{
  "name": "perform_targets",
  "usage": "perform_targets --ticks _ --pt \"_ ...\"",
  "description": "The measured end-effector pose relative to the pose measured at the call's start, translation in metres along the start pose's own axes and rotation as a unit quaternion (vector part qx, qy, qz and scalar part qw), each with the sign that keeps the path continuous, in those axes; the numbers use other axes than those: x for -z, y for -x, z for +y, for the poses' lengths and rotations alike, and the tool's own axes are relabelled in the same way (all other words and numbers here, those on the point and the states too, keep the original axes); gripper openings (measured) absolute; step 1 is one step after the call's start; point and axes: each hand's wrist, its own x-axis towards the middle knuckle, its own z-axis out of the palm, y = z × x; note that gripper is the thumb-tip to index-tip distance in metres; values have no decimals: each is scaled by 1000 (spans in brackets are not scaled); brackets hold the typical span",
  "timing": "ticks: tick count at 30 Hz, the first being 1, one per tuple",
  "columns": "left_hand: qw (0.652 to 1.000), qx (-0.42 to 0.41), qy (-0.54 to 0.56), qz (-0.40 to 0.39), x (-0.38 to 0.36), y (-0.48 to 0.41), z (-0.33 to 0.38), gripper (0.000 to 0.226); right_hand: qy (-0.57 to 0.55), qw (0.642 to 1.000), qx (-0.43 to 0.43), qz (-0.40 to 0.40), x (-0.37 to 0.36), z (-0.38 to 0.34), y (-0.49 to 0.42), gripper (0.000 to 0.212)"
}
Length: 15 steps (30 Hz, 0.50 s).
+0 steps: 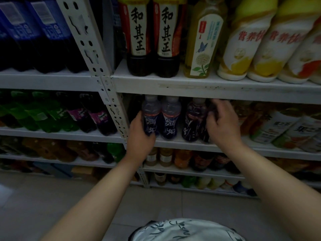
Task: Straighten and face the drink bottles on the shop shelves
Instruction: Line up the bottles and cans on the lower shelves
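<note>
A shop shelf (191, 143) of drinks is viewed from above, with two bare arms reaching in towards a row of four small dark purple bottles. The leftmost bottle (150, 115) is gripped low on its body by the left hand (141, 133), with the fingers wrapped round its far side. Just beside it stands the second bottle (171, 119) and, after a small gap, the third bottle (194, 120). Both are upright, with their white lettering turned forward. The fourth bottle (209, 111) is largely hidden by the right hand (223, 126), whose fingers are curled over its shoulder. That hand is blurred, so the firmness of the hold cannot be told. A white slotted post (112, 110) stands just left of the row, and the upper shelf (208, 85), which carries tall tea bottles (137, 40), lies close above the caps.

The step in hand is judged to be the turning and lining-up of the two end bottles. It is best done with each bottle kept on its base and twisted rather than lifted, since little room is left overhead. The labels should be matched to the middle pair, and the bases brought level with the shelf's front edge. The gap may be closed by sliding, gently enough that the neighbouring bottles are not tipped.
</note>
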Motion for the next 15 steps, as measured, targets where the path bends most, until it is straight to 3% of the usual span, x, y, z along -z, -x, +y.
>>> perform_targets --ticks 3,6,11,15 --pt "997 31 -8 74 -27 24 13 53 29 994 -52 -86 4 3 -15 24" --pt "995 89 1 -32 -58 33 30 43 -10 983 -107 -151 -6 -3 -30 15" --pt "970 123 49 -202 -98 33 52 69 -101 966 -176 -162 -17 -3 -40 23" --pt "948 171 61 -263 -113 32 56 91 -29 987 -123 -103 -25 -4 -38 41"
